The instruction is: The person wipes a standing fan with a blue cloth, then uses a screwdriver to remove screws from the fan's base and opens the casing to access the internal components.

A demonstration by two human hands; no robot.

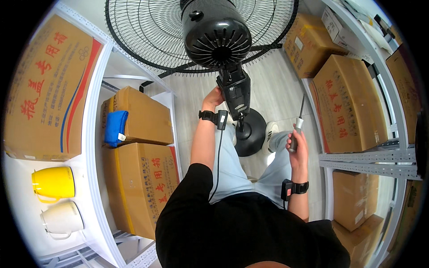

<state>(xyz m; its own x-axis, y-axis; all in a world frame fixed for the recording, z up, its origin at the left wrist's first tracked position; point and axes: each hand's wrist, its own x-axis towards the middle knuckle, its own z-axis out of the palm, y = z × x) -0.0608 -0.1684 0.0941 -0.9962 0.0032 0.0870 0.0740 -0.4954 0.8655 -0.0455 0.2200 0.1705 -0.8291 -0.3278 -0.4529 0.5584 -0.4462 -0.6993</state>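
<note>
A large black standing fan (pixel 217 38) rises in front of me, its motor housing and wire cage toward the top of the view. My left hand (pixel 213 98) is closed against the left side of the black control box (pixel 236 91) below the motor; its fingertips are partly hidden behind it. In my right hand (pixel 300 145), held out to the right of the fan, is a screwdriver (pixel 299 124) with a grey handle. Its thin shaft points up and away from me, touching nothing. The fan's round black base (pixel 251 138) rests on the floor between my feet.
White metal shelves with cardboard boxes (pixel 143 187) line the left side, and more boxes (pixel 348 105) fill the right racks (pixel 371 157). A blue folded cloth (pixel 116 127) lies on a left box. Yellow (pixel 53 182) and white jugs (pixel 62 219) stand at the lower left.
</note>
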